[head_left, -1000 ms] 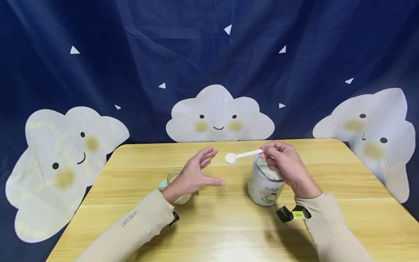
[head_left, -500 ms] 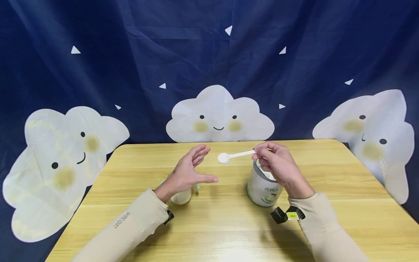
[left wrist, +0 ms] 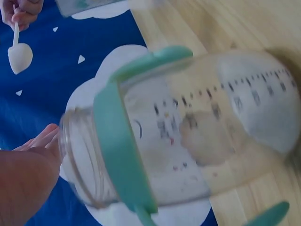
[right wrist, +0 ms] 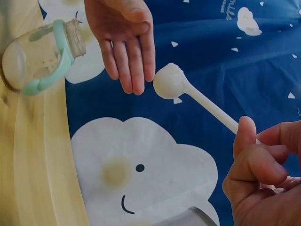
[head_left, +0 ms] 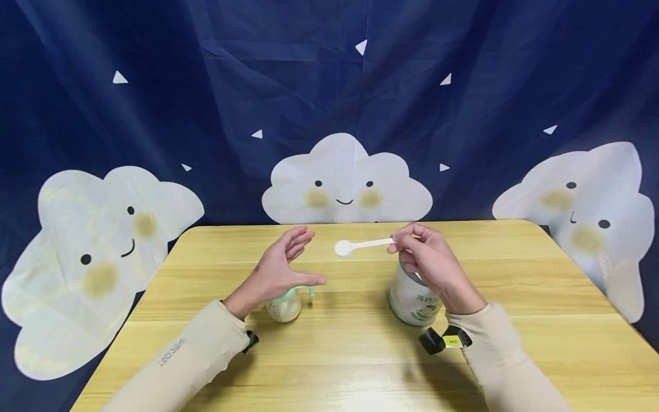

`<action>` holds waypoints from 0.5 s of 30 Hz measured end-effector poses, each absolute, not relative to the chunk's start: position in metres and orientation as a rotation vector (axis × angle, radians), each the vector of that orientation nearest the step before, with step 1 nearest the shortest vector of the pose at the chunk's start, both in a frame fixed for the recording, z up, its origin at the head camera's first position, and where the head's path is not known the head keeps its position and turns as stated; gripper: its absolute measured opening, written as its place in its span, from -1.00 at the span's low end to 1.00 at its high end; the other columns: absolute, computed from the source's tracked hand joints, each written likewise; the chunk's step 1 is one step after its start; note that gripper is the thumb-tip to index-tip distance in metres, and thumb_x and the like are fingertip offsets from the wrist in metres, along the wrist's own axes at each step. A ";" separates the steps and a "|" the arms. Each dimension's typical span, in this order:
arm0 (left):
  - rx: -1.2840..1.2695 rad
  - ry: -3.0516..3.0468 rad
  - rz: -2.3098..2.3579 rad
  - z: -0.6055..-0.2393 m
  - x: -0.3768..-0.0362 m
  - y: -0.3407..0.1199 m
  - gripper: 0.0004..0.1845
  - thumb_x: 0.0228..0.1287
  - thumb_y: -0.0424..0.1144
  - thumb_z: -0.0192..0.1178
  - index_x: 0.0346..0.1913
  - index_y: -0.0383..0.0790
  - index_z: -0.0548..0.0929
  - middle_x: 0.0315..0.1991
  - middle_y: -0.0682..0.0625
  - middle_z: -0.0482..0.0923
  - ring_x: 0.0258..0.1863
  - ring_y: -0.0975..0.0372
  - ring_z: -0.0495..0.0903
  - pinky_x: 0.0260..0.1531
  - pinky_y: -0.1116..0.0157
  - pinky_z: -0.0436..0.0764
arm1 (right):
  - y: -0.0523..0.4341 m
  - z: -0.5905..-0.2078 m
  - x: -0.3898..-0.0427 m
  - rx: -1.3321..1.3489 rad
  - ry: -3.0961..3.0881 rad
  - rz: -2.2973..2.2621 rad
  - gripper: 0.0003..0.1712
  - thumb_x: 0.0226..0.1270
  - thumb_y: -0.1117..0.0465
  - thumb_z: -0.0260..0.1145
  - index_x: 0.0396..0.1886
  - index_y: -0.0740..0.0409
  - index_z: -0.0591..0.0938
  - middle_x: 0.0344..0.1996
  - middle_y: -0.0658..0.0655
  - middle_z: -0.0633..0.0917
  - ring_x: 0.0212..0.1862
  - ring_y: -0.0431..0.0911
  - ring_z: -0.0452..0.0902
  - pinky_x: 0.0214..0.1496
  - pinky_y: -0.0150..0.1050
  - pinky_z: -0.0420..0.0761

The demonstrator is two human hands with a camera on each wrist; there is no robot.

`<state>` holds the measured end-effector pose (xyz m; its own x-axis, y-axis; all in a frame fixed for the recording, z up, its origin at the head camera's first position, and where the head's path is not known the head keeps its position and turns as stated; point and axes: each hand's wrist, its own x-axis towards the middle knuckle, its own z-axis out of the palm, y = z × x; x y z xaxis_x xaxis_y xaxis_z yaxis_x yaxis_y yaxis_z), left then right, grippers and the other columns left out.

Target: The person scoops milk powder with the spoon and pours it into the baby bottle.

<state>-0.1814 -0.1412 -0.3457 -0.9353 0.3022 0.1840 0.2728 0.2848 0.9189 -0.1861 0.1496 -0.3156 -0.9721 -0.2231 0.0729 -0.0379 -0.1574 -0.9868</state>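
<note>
My right hand point(head_left: 429, 254) pinches the end of a white measuring scoop's handle, holding the scoop point(head_left: 344, 248) level in the air with its bowl toward the left. White powder fills the bowl point(right wrist: 169, 82), heaped at the top. My left hand point(head_left: 278, 272) hangs in the air above a baby bottle point(head_left: 285, 309), fingers straight and thumb spread, holding nothing. The lidless clear bottle has a mint-green collar point(left wrist: 117, 146) with handles, and white powder point(left wrist: 263, 103) lies at its bottom. In the head view the hand hides the bottle's mouth. Below my right hand stands a milk powder can point(head_left: 412, 298).
Both the bottle and the can stand on a light wooden table point(head_left: 350, 349), some distance apart. Behind the table's far edge hangs a dark blue curtain point(head_left: 309, 86) printed with smiling clouds.
My right hand has carried the filled scoop left, away from over the can. My left hand has shifted left too, so more of the bottle and its right handle shows.
</note>
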 end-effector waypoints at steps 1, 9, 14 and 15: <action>0.563 2.507 1.772 -0.346 -0.182 -0.144 0.16 -0.13 -0.30 0.64 0.52 -0.32 0.13 0.45 -0.14 0.29 0.44 0.04 0.27 0.39 0.25 0.28 | 0.148 -0.316 -0.186 -0.306 1.952 -2.280 -0.84 0.46 0.40 0.11 -0.37 0.20 0.52 -0.54 0.00 0.65 -0.69 -0.31 0.15 -0.67 -0.49 0.10; 0.561 2.540 1.745 -0.345 -0.181 -0.163 0.13 -0.12 -0.27 0.65 0.50 -0.35 0.17 0.44 -0.15 0.32 0.45 0.03 0.26 0.29 0.19 0.42 | 0.140 -0.317 -0.186 -0.310 1.982 -2.255 -0.87 0.42 0.41 0.12 -0.36 0.21 0.53 -0.55 -0.01 0.67 -0.69 -0.31 0.15 -0.66 -0.51 0.12; 0.521 2.581 1.737 -0.347 -0.180 -0.175 0.06 -0.12 -0.28 0.64 0.46 -0.36 0.25 0.41 -0.15 0.37 0.43 0.06 0.29 0.14 0.35 0.53 | 0.135 -0.318 -0.186 -0.317 1.975 -2.250 -0.85 0.40 0.42 0.11 -0.38 0.20 0.53 -0.55 -0.01 0.67 -0.67 -0.30 0.15 -0.63 -0.49 0.12; 0.516 2.589 1.737 -0.348 -0.180 -0.177 0.04 -0.11 -0.29 0.64 0.45 -0.37 0.27 0.40 -0.16 0.38 0.42 0.05 0.30 0.13 0.38 0.53 | 0.134 -0.319 -0.186 -0.315 1.973 -2.251 -0.85 0.40 0.42 0.12 -0.39 0.20 0.53 -0.56 -0.01 0.67 -0.67 -0.30 0.15 -0.63 -0.49 0.12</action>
<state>-0.1798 -0.1769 -0.3476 -0.9465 0.2574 0.1948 0.2778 0.3425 0.8975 -0.1860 0.1336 -0.3186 -0.9695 -0.2351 0.0697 -0.0383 -0.1358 -0.9900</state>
